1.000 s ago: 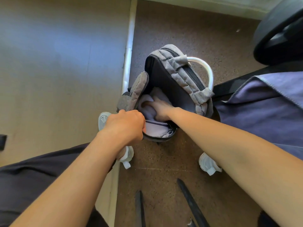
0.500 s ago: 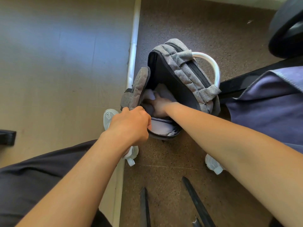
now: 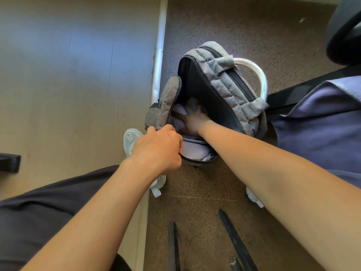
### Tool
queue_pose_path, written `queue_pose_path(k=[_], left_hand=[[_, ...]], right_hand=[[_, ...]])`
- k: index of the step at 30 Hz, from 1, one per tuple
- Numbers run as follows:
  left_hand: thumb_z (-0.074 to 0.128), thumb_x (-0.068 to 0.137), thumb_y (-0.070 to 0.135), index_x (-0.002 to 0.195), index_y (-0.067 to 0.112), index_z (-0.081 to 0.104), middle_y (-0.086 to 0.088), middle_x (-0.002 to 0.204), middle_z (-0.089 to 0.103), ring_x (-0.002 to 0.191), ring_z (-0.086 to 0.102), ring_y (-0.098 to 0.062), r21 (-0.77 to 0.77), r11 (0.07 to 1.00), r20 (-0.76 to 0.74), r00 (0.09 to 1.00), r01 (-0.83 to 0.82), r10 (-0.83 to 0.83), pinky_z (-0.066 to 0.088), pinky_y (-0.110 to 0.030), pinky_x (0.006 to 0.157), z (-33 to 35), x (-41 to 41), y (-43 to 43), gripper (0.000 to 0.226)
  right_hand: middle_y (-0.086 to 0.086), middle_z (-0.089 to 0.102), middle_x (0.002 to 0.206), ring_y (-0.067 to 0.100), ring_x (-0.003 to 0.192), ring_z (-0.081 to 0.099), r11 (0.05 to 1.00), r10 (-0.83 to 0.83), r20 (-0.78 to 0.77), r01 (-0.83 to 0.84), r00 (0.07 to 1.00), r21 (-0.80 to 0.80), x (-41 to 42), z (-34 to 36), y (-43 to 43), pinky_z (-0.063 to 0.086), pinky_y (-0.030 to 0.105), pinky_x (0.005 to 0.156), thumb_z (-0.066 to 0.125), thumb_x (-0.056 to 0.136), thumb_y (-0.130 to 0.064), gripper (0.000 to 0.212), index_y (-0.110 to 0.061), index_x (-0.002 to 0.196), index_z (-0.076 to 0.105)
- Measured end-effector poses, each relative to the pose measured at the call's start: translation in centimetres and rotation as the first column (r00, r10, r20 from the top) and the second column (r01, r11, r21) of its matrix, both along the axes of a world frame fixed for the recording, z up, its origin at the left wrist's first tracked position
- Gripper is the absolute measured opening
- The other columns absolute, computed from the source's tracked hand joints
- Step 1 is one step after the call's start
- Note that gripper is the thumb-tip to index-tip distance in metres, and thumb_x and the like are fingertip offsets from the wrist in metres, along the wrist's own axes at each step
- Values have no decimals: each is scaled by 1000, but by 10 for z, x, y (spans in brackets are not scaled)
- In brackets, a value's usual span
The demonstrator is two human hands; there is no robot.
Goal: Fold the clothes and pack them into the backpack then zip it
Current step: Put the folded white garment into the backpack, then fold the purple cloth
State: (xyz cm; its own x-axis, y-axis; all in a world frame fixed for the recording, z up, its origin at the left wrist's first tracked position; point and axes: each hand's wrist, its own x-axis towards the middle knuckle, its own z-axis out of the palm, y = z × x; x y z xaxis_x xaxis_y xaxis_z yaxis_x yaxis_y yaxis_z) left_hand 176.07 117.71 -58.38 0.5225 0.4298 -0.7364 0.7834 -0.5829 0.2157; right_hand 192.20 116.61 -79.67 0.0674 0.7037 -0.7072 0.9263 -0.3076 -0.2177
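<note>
On the speckled brown floor (image 3: 205, 192) stands the unzipped grey fabric backpack (image 3: 220, 75). My left hand (image 3: 158, 147) curls round its near rim; my right hand (image 3: 194, 120), fingers flat, presses the pale lilac garment (image 3: 178, 124) inside. I'd hold the mouth wide, push evenly into corners, clearing the zipper.

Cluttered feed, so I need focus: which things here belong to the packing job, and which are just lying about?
Job: grey backpack, open; clothes inside it; left hand gripping its rim; right hand reaching in onto the clothes.
Not the job: white shoe; black chair; blue cloth at right, purpose unclear.
</note>
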Motion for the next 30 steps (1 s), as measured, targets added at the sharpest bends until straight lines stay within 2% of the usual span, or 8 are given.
queue_pose_path(k=[3, 6, 9, 15, 20, 24, 27, 30], left_hand=[[54, 95, 21, 106, 35, 60, 7, 145, 44, 125, 43, -30, 7, 1000, -2, 1000, 18, -18, 40, -38, 84, -2, 2, 0, 19], [54, 95, 24, 118, 33, 61, 5, 143, 45, 124, 44, -32, 18, 999, 12, 999, 41, -41, 42, -40, 87, -2, 7, 0, 26], [55, 95, 27, 118, 34, 59, 4, 141, 46, 123, 45, -32, 25, 999, 60, 998, 32, -33, 43, -41, 87, -2, 13, -1, 24], [55, 92, 27, 116, 30, 62, -1, 132, 53, 115, 57, -32, 58, 997, 109, 993, 44, -50, 46, -40, 84, 4, 26, -2, 25], [58, 84, 24, 101, 25, 61, -7, 114, 66, 97, 62, -33, 142, 989, 145, 988, 34, -55, 48, -37, 76, 13, 38, -5, 17], [57, 88, 29, 100, 22, 61, -9, 112, 68, 92, 59, -33, 203, 979, 152, 988, 5, -37, 48, -37, 75, 18, 43, -11, 15], [58, 89, 35, 100, 25, 62, -9, 117, 68, 101, 62, -37, 249, 966, 171, 985, -64, 21, 50, -39, 83, 23, 42, -19, 16], [60, 89, 37, 100, 30, 65, -6, 116, 70, 105, 64, -37, 271, 951, 263, 962, -151, 78, 49, -39, 84, 33, 39, -35, 15]], right_hand=[[10, 18, 157, 47, 144, 20, 998, -11, 8, 11, 1000, -57, -5, 6, 9, 37, 61, 109, 64, 86, -51, 86, -46, 151, 7], [9, 22, 158, 47, 145, 21, 993, -108, -63, 104, 992, -59, -4, 26, 2, 35, 59, 111, 61, 90, -46, 80, -37, 155, 16], [16, 39, 151, 42, 138, 36, 992, -120, -139, 125, 983, 28, -2, 55, -17, 35, 52, 110, 54, 97, -43, 51, -28, 145, 46], [2, 57, 134, 28, 125, 51, 913, -276, -221, 327, 935, 243, 7, 136, -83, 45, 46, 103, 58, 96, -36, 39, -29, 134, 61], [0, 68, 115, 26, 111, 59, 837, -262, -138, 296, 955, 459, 15, 224, -119, 49, 44, 94, 61, 94, -32, 25, -26, 116, 70], [4, 71, 105, 32, 100, 60, 597, -357, 75, 165, 931, 785, 43, 291, -158, 51, 47, 82, 69, 82, -23, 24, -18, 105, 73], [9, 57, 137, 37, 120, 50, 552, -565, 330, 49, 756, 832, 74, 315, -197, 45, 50, 90, 74, 75, -22, 54, -21, 128, 63], [16, 42, 150, 41, 120, 46, 558, -672, 403, 68, 621, 827, 85, 322, -222, 44, 51, 85, 75, 75, -14, 76, -21, 145, 46]])
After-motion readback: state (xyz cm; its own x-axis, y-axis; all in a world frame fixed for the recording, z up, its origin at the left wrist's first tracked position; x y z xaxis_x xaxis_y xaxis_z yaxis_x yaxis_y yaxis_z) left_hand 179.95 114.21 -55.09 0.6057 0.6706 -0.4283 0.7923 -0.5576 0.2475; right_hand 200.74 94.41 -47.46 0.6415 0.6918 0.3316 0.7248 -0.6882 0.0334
